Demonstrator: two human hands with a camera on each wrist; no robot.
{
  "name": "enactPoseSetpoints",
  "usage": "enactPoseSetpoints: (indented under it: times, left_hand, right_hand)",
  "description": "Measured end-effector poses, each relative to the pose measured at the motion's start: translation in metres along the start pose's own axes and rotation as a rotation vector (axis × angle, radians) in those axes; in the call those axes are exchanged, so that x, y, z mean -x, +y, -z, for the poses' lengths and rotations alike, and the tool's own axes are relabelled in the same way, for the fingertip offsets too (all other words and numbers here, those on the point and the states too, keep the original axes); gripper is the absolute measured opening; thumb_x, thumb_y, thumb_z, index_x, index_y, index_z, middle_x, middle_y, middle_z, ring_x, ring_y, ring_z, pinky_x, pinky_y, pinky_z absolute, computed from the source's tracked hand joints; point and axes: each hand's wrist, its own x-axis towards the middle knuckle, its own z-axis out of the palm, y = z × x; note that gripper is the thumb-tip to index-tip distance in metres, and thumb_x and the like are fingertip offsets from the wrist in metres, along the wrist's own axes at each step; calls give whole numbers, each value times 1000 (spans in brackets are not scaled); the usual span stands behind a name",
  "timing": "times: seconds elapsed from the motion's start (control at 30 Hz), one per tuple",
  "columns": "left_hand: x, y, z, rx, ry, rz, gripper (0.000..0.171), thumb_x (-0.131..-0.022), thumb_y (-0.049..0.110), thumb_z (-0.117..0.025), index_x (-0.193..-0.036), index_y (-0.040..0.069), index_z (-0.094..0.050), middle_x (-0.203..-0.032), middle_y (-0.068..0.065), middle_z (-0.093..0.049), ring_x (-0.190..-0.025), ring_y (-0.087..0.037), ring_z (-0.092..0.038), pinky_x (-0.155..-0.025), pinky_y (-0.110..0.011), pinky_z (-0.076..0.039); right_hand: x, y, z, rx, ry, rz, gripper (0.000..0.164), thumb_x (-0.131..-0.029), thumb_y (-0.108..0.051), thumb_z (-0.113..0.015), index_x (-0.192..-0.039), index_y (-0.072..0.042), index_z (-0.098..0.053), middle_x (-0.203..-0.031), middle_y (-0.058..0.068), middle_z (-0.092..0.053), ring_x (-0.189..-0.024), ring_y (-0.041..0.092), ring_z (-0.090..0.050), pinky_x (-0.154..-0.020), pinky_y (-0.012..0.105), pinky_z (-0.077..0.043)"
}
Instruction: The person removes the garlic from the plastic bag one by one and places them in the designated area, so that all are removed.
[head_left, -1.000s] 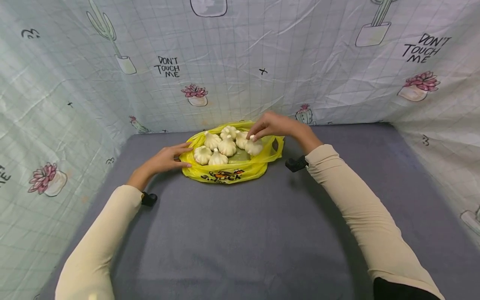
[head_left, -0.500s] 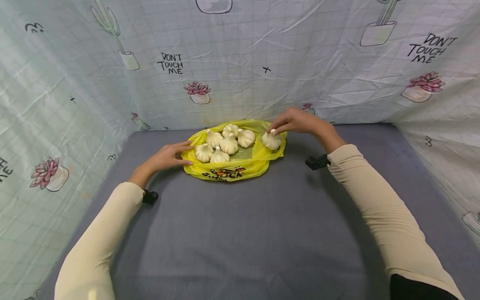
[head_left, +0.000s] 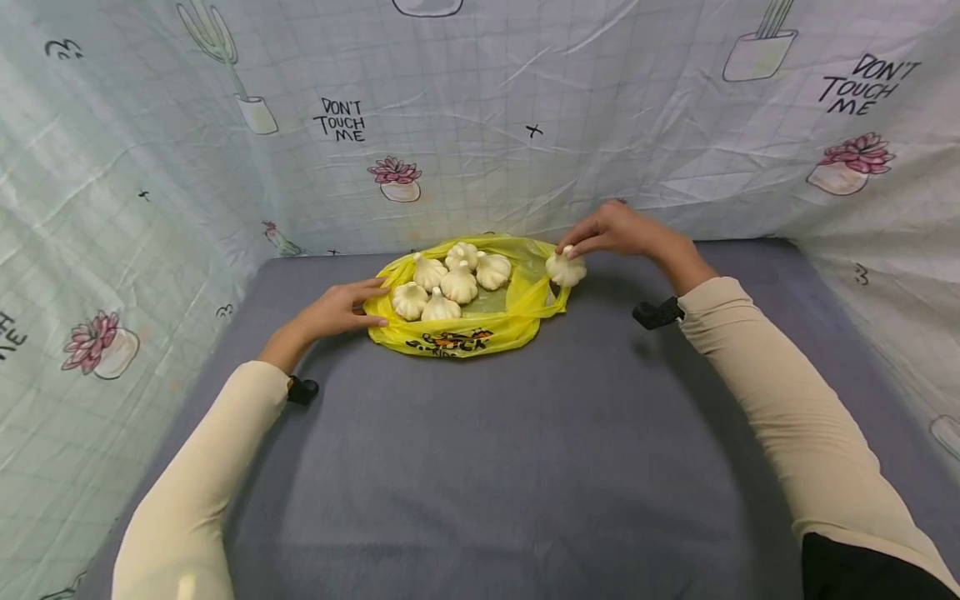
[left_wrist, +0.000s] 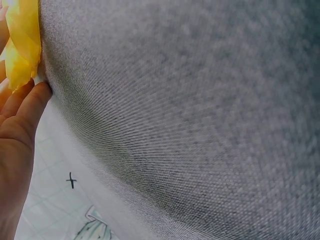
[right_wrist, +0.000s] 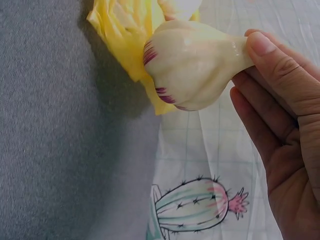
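In the head view a yellow plastic bag (head_left: 506,332) with dark printing lies with its mouth spread wide. Several white garlic bulbs (head_left: 459,284) sit inside, mostly toward its left half. My right hand (head_left: 621,228) pinches one garlic bulb (head_left: 567,267) by its stem between thumb and fingers, over the bag's right edge. In the right wrist view the held garlic bulb (right_wrist: 195,70) shows purple streaks at its base, with the bag behind it. My left hand (head_left: 335,313) rests with spread fingers against the bag's left side, its fingertips right at the yellow plastic (left_wrist: 25,45).
The bag lies near the back edge of a table with a grey cloth (head_left: 465,467). A pale printed curtain (head_left: 480,167) with cactus drawings hangs behind and along both sides. Dark wrist cameras are strapped under both wrists.
My right hand has carried the pinched garlic bulb rightward from inside the bag to its right edge. The left hand has stayed at the bag's left side.
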Motion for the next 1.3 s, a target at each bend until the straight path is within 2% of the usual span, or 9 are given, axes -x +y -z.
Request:
enactPoseSetpoints:
  times: [0.2, 0.33, 0.47, 0.57, 0.87, 1.0, 1.13, 1.23, 1.3]
  left_hand:
    - [-2, 0, 0, -11, -1, 8, 70, -95, 40, -72, -152, 7, -49, -164, -16, -32, -125, -38, -59, -106, -57, -43]
    - [-3, -2, 1, -17, -10, 9, 70, -95, 41, -72, -152, 7, -49, -164, -15, -32, -122, -37, -60, -106, -57, -43]
    - [-3, -3, 2, -19, -18, 10, 70, -96, 42, -71, -152, 7, -48, -164, -16, -31, -120, -35, -62, -104, -56, -44]
    - [-3, -2, 3, -16, -23, 13, 70, -96, 41, -71, -153, 7, -47, -165, -16, -30, -119, -35, -63, -105, -56, -45]
    - [-2, -4, 0, -28, -29, 17, 71, -96, 43, -71, -152, 7, -49, -164, -16, -31, -117, -33, -63, -102, -54, -46]
    - [-1, -4, -1, -33, -34, 18, 71, -95, 44, -71, -151, 7, -49, -164, -15, -32, -117, -34, -63, -102, -54, -46]
    - [-2, -2, 0, -27, -26, 13, 69, -95, 42, -72, -151, 6, -50, -164, -16, -33, -114, -33, -63, -100, -54, -47]
    - [-3, -1, 1, -23, -18, 13, 69, -95, 40, -72, -150, 6, -51, -163, -17, -33, -111, -31, -64, -97, -53, -48]
    - [-3, 0, 1, -25, -22, 18, 69, -95, 40, -72, -151, 6, -50, -163, -16, -33, -110, -31, -64, -97, -53, -48]
  right_hand:
    - [5, 6, 6, 41, 3, -63, 21, -96, -9, -71, -115, -8, -79, -110, 8, -77, -89, 19, -72, -67, 24, -49]
    - [10, 12, 8, 69, 28, -59, 21, -96, -8, -70, -115, -6, -79, -109, 11, -77, -88, 25, -72, -66, 22, -48]
    - [16, 19, 12, 92, 71, -74, 20, -95, -7, -71, -114, -6, -79, -110, 12, -77, -85, 21, -70, -66, 19, -47]
    - [22, 21, 15, 119, 89, -120, 20, -96, -9, -70, -114, -7, -79, -110, 11, -77, -84, 12, -67, -68, 19, -48]
    - [35, 38, 14, 140, 131, -180, 19, -96, -11, -71, -113, -7, -80, -110, 12, -77, -90, 14, -70, -69, 18, -48]
    - [39, 44, 11, 116, 115, -252, 23, -98, -17, -70, -117, -9, -78, -116, 12, -75, -97, 18, -71, -75, 27, -53]
    - [42, 50, 6, 114, 121, -350, 28, -101, -23, -65, -123, -9, -76, -122, 14, -73, -107, 28, -68, -84, 41, -54]
    - [40, 53, 1, 127, 159, -355, 29, -102, -25, -64, -123, -9, -76, -121, 16, -72, -108, 32, -68, -84, 41, -52]
    - [40, 54, -3, 134, 185, -335, 29, -102, -26, -64, -122, -9, -76, -120, 15, -73, -106, 33, -68, -82, 35, -51]
